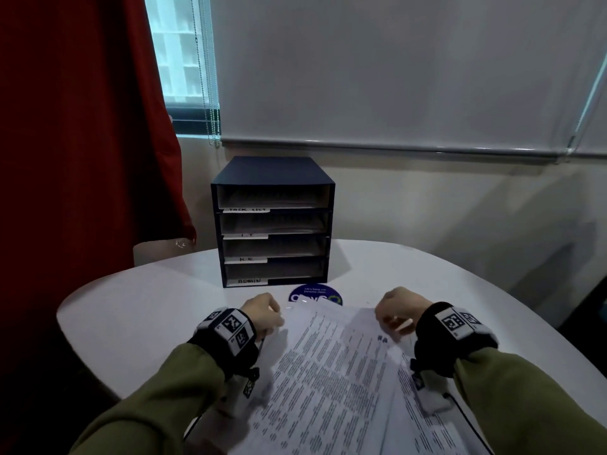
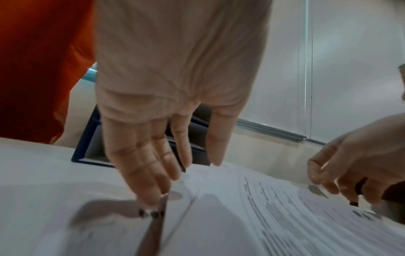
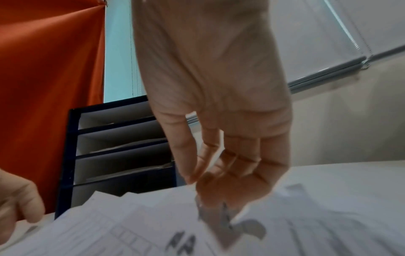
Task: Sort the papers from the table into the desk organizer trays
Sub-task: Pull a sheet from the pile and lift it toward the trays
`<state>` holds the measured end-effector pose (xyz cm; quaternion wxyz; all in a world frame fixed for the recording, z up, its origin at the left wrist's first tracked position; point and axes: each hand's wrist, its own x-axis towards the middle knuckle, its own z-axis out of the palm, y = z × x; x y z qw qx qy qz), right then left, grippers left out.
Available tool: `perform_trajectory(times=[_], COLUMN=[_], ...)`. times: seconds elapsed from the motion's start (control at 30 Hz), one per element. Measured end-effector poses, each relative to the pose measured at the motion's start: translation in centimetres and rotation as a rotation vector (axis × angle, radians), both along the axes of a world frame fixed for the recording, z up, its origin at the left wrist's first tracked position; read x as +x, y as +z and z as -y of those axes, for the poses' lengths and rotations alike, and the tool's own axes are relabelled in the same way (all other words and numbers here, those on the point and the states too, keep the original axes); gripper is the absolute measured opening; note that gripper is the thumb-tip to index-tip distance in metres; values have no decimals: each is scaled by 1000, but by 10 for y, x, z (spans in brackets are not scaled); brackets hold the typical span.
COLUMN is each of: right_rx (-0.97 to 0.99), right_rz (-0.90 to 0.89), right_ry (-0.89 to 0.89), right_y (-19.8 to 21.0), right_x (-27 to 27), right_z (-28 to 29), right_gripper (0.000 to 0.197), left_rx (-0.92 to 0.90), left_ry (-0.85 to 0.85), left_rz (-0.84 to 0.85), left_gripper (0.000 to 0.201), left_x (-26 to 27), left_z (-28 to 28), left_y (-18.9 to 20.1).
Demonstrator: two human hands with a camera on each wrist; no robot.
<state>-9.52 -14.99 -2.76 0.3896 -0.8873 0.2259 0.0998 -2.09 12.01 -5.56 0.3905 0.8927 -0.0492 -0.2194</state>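
Papers point(image 1: 331, 366) lie fanned on the tabletop point(image 1: 138, 310) just before the desk organizer point(image 1: 272, 224). Your left hand point(image 1: 262, 311) rests straight-fingered on their edge. Your right hand point(image 1: 399, 308) has its grip pinched on a top corner.

navy organizer point(image 1: 274, 178), white papers point(image 1: 328, 372) (black print).

I count 1 organizer point(image 1: 272, 221) at frame center w/ 4 trays stacked, each w/ 1 white label strip on its front lip, so 4 labels. My 2 hands are in the lower half, left point(image 1: 262, 311) and right point(image 1: 399, 308), 1 tagged wrist band apiece. Printed sheets point(image 1: 331, 382) at bottom center: at least 3 overlapping, exact no. unclear; plus 1 round blue sticker point(image 1: 315, 296) and 1 table point(image 1: 131, 310).
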Motion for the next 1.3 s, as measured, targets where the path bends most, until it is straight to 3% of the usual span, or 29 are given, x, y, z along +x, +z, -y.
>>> perform_trajectory(times=[0.07, 0.23, 0.43, 0.6, 0.73, 0.87, 1.1, 1.3], right_rx=[-84, -62, -120, 59, 8, -8, -42, -23], right_rz=[-58, -127, -54, -84, -106, -98, -143, -176], right_ry=[41, 108, 160, 214, 283, 355, 407, 418], right_y=[-3, -17, -25, -22, -30, -32, -18, -27], right_x=[-18, -42, -42, -50, -43, -36, -31, -25], right_z=[6, 1, 1, 13, 16, 13, 22, 11], right_gripper=[9, 24, 23, 27, 30, 25, 32, 25], left_rx=[88, 208, 33, -27, -47, -118, -180, -175], left_ry=[0, 2, 26, 98, 97, 105, 15, -71], left_rz=[21, 53, 25, -3, 59, 50, -155, -151], left_gripper=[25, 37, 16, 31, 51, 47, 38, 61], left_x=[-10, -21, -34, -24, -14, -16, -17, -18], left_z=[3, 7, 7, -2, 1, 6, -7, -9], left_y=[-7, -11, -8, -14, -20, -21, -3, -5])
